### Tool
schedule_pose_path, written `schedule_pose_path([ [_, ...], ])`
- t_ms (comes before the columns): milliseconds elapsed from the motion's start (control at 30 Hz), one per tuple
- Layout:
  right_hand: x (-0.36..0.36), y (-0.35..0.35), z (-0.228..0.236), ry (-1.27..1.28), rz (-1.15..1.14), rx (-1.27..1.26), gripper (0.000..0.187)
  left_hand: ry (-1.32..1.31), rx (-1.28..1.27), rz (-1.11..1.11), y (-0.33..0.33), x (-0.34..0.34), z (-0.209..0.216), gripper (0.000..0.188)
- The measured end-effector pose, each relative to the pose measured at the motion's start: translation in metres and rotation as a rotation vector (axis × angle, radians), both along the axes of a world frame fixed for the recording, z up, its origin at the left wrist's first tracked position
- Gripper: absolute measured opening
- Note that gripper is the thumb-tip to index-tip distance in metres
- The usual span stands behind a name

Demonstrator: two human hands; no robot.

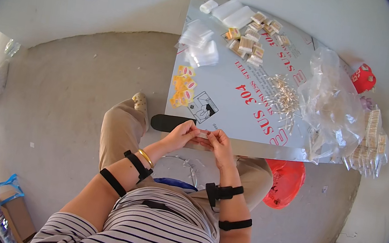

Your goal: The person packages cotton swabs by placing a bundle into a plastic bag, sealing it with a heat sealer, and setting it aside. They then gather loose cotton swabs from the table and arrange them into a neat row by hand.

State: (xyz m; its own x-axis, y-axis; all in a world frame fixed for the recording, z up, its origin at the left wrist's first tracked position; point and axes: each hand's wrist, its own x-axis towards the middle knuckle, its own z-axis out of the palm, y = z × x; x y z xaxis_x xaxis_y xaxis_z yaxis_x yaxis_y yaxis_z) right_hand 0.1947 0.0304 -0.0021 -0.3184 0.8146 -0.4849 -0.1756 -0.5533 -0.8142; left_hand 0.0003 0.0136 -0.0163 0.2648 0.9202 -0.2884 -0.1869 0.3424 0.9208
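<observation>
Close together at the table's near edge, my left hand (183, 136) and my right hand (219, 147) pinch a small pale thing (202, 135) between their fingertips. Fingers cover most of it, so its kind is unclear. Beside my left hand a flat black oblong piece (166, 123) sticks out past the table edge. Yellow printed cards (183, 87) lie at the table's left side. Loose cotton swabs (283, 98) are heaped right of the middle. Clear flat plastic bags (200, 45) are stacked farther back, next to bundled packs of cotton swabs (246, 45).
A big clear plastic bag (329, 103) covers the right of the table (228, 96). More bagged swab packs (370, 144) hang at its right edge, near a red package (363, 78). Under the table, right of my knee, is a red plastic bag (287, 184).
</observation>
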Motion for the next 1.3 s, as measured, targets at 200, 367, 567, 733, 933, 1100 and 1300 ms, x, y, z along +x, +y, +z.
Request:
schedule_pose_path([
  [200,-0.004,0.006,0.007,0.006,0.000,-0.062,0.012,0.044,-0.027,-0.019,0.001,-0.005,0.001,0.013],
  [367,-0.004,0.000,-0.008,-0.015,-0.008,-0.060,0.011,0.198,-0.001,-0.026,-0.003,-0.003,-0.007,0.016],
  [567,-0.003,-0.008,-0.010,-0.037,0.000,-0.005,0.011,0.224,0.018,-0.013,-0.005,-0.006,-0.002,0.019],
  [733,-0.008,-0.010,-0.003,-0.035,0.006,0.037,0.008,0.261,0.067,-0.052,-0.006,-0.010,-0.009,0.019],
  [933,-0.008,-0.009,-0.009,-0.022,-0.021,0.016,0.007,0.200,0.008,-0.085,-0.004,-0.007,0.002,0.019],
  [1100,-0.007,-0.016,-0.019,-0.134,-0.017,0.121,0.007,0.258,0.024,-0.125,-0.004,-0.012,-0.007,0.019],
  [1300,-0.014,-0.014,-0.011,-0.056,-0.042,0.118,0.007,0.291,0.129,-0.076,-0.006,-0.012,-0.015,0.015],
])
